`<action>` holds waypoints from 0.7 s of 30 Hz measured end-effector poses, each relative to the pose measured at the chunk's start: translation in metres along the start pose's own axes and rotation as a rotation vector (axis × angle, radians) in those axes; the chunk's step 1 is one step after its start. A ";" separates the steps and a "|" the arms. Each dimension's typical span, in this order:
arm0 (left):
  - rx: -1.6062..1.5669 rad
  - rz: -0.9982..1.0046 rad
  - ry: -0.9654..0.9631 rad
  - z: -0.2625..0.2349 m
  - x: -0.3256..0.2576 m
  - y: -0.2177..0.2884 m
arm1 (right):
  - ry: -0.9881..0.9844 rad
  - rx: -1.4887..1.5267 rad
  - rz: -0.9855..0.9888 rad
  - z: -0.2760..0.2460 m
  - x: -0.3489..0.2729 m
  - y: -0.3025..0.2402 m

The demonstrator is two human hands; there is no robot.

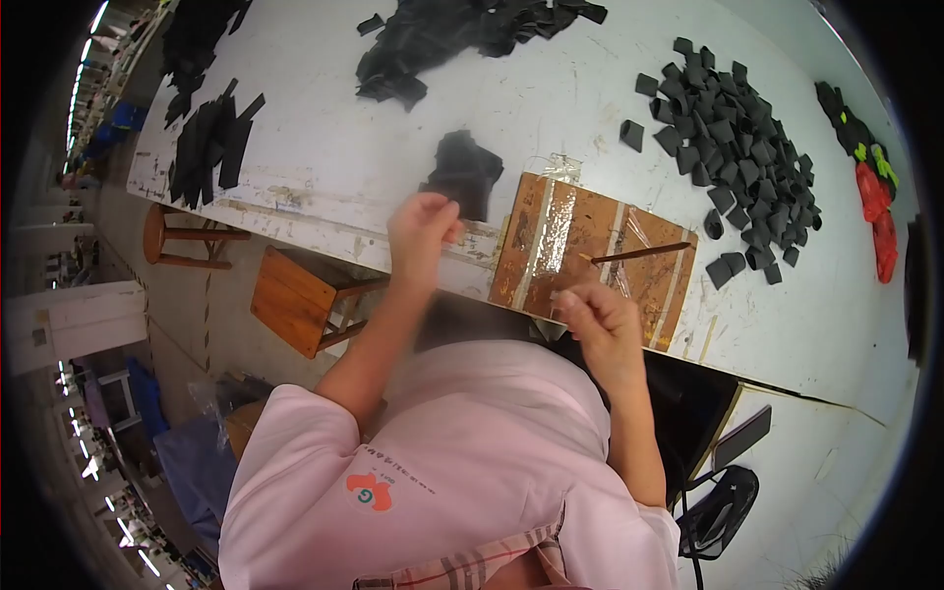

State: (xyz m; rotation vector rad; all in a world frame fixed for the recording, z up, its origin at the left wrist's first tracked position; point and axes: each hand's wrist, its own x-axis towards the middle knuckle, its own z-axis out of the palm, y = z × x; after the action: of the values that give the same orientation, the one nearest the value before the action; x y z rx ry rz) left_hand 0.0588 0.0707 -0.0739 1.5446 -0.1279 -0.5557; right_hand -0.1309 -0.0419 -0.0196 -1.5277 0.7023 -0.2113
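My left hand (423, 234) is raised at the near table edge with its fingers curled in. Its fingertips overlap the lower left of a small stack of black fabric pieces (469, 162); whether anything is between them I cannot make out. Over the near part of a brown board (521, 236) banded with clear tape, my right hand (605, 324) is closed in a pinch. Anything in that pinch is too small to name. A thin dark stick with a pale tip, like a brush (644, 253), lies across the board just beyond my right hand.
Many folded black fabric loops (737, 138) are heaped on the white table's (315, 108) right. Black strips (211, 143) and a larger dark pile (442, 44) lie left and far. Wooden stools (295, 300) stand left; a phone (742, 438) lies at lower right.
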 end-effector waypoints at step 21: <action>0.025 -0.044 -0.507 0.076 -0.077 0.048 | 0.498 -0.702 -0.516 0.006 -0.002 -0.002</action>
State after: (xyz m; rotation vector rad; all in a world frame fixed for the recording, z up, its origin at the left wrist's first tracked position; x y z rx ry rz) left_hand -0.0275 0.0307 -0.0034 1.4048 -0.4899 -0.9757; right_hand -0.1283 -0.0357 -0.0175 -2.3603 0.7998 -0.8210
